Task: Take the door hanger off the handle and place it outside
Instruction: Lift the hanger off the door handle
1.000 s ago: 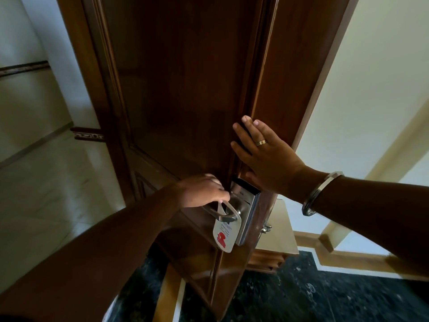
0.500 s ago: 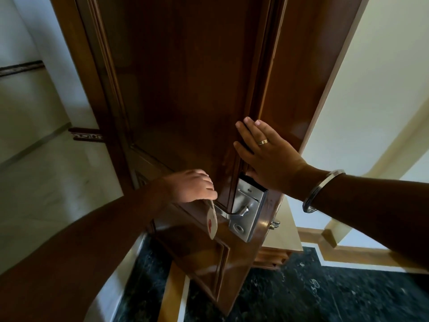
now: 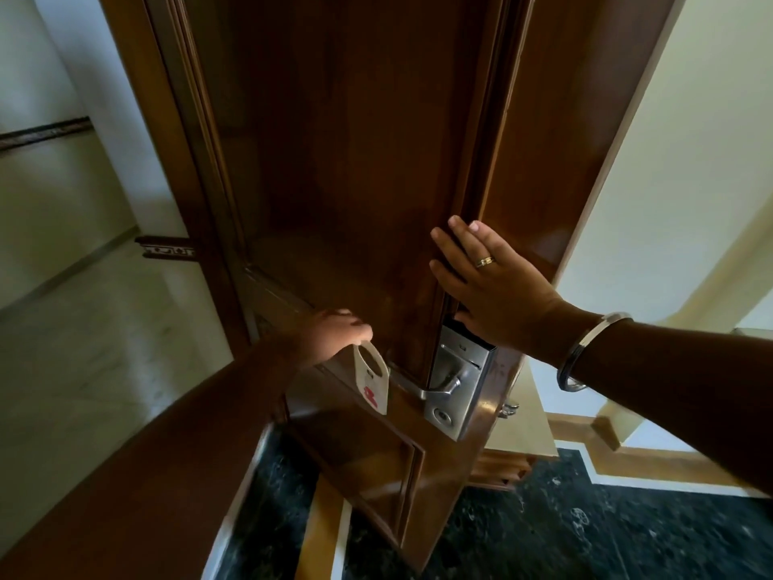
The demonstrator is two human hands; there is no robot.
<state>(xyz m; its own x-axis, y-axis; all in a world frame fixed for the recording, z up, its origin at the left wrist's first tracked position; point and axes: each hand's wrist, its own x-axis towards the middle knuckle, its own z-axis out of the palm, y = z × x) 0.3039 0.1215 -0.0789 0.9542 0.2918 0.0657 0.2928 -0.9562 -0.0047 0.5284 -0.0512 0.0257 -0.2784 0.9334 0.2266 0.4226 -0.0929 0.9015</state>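
Head view shows the left hand (image 3: 334, 337) pinching the door hanger (image 3: 371, 380) by its top at lower centre, just off the handle (image 3: 422, 389), a light, bendable card; the right hand (image 3: 493, 286) lies open, flat on the door (image 3: 355, 161).

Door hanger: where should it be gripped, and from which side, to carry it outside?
Judging by its pose, grip the door hanger at its top rim above the cut-out hole, from the left, away from the handle. The left hand already pinches it there; the card hangs edge-on below. The right hand rests flat on the door.
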